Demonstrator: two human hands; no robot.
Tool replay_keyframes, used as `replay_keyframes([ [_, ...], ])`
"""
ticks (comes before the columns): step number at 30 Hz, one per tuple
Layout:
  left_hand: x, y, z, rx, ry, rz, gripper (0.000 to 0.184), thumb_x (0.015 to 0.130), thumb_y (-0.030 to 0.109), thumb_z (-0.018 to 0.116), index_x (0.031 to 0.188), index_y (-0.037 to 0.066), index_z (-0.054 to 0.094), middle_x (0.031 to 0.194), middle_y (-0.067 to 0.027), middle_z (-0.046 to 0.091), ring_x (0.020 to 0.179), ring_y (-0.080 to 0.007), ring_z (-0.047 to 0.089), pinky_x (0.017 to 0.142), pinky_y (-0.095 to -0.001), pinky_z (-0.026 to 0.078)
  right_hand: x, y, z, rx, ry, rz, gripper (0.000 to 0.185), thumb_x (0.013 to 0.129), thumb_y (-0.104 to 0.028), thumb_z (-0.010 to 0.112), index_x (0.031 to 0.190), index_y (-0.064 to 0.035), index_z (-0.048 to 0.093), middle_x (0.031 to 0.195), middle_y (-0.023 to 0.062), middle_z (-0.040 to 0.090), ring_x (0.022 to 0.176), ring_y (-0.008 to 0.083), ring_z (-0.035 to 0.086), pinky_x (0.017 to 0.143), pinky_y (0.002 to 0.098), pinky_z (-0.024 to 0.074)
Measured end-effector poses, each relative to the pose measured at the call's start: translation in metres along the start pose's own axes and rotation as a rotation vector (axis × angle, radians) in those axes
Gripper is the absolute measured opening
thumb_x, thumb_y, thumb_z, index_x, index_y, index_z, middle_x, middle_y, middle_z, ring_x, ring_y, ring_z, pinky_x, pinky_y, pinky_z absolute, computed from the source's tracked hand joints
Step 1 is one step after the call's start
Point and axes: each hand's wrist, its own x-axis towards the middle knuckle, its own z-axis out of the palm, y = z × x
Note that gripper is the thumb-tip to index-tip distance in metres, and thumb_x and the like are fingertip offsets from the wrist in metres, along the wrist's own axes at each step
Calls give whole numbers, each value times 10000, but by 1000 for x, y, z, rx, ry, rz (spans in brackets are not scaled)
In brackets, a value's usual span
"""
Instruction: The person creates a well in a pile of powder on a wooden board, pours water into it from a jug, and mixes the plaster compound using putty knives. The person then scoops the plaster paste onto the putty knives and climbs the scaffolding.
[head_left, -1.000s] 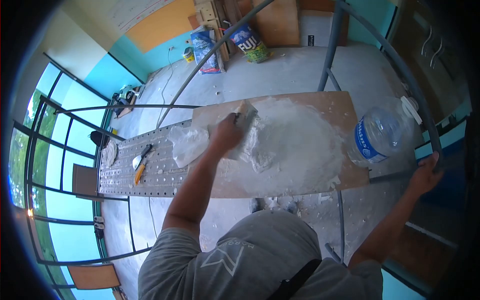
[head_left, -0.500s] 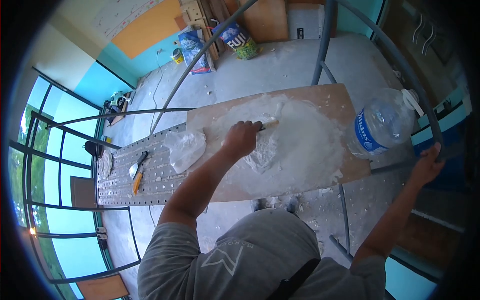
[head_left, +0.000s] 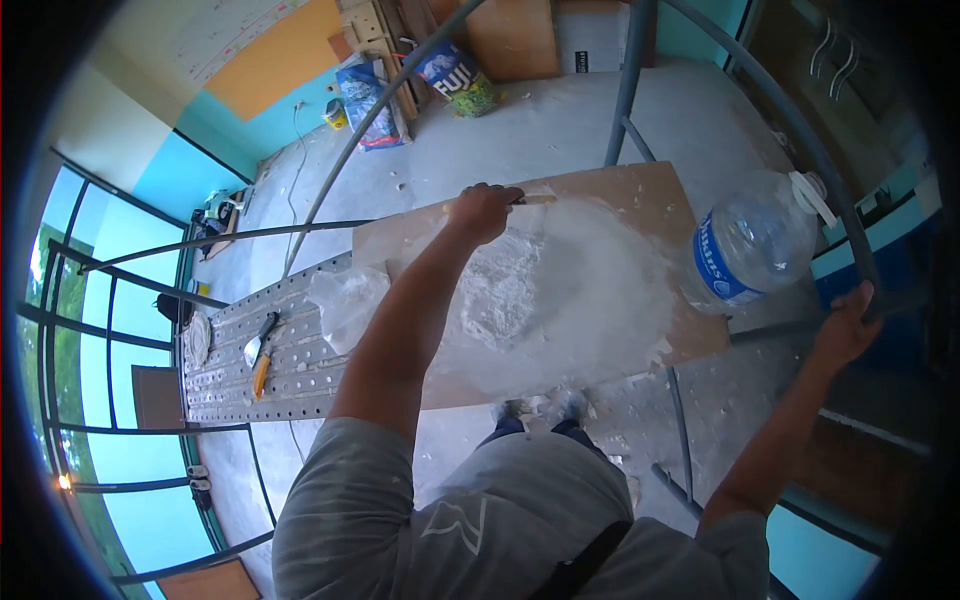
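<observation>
My left hand [head_left: 480, 212] is closed around the dark handle of a putty knife [head_left: 538, 199], whose pale blade lies near the far edge of a brown board [head_left: 650, 195]. White powder, heaped in a mound [head_left: 503, 290], sits on the board just nearer to me, with a whitish smear spread to its right. At the far right, my right hand [head_left: 848, 325] grips a grey metal pipe [head_left: 848, 215] of the scaffold frame. Between the board and that pipe stands a large clear water jug [head_left: 755, 245] with a blue label. A crumpled translucent plastic bag [head_left: 348, 300] lies left of my forearm.
The board rests on a perforated metal scaffold plank [head_left: 225, 395]. A dark-handled scraper [head_left: 262, 340] and an orange cutter [head_left: 261, 377] lie on it. Slanted scaffold pipes [head_left: 375, 120] cross the view. Printed sacks [head_left: 455, 80] stand on the floor far off. White bits litter the floor below.
My left hand has moved the putty knife away from me, from beside the powder mound to the board's far edge. My right hand stays on the pipe. The view has shifted slightly.
</observation>
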Motion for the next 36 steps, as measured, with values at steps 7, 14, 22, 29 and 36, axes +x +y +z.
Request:
replay_keyframes([
  [7, -46, 25, -9, 11, -135, 126, 340, 870, 76, 556, 1180, 181, 650, 1008, -120, 687, 998, -324, 626, 864, -445, 494, 4, 10, -3, 22, -44, 19, 505, 922, -444, 641, 1008, 51, 588, 753, 73, 588, 695, 175, 552, 680, 329, 445],
  [14, -183, 26, -65, -392, 134, -733, 413, 854, 248, 666, 1181, 4, 596, 1067, -241, 665, 943, -398, 650, 838, -440, 508, 0, -1, 0, -196, 53, 109, 488, 937, -443, 630, 919, 44, 609, 774, 93, 594, 711, 202, 547, 704, 351, 442],
  [22, -313, -41, 44, -1175, 445, -1253, 431, 842, 178, 696, 1161, -87, 578, 1012, -169, 658, 883, -257, 648, 765, -374, 518, 2, 0, -2, -171, 31, 124, 492, 917, -455, 654, 902, 34, 609, 728, 77, 594, 706, 199, 560, 721, 341, 453],
  [29, -233, -34, 68, -1212, 288, -1090, 406, 871, 196, 670, 1159, -79, 589, 989, -155, 657, 872, -225, 636, 760, -366, 514, 9, 16, -7, -74, -16, 48, 442, 928, -432, 646, 887, 6, 610, 713, 62, 582, 691, 171, 547, 702, 335, 444],
  [36, -158, -5, 32, -916, 227, -899, 380, 851, 169, 667, 1144, -61, 593, 1004, -176, 663, 884, -273, 657, 776, -400, 528, 2, 6, -4, -30, -37, 18, 439, 934, -407, 637, 1026, 21, 611, 727, 53, 570, 672, 157, 534, 673, 325, 435],
])
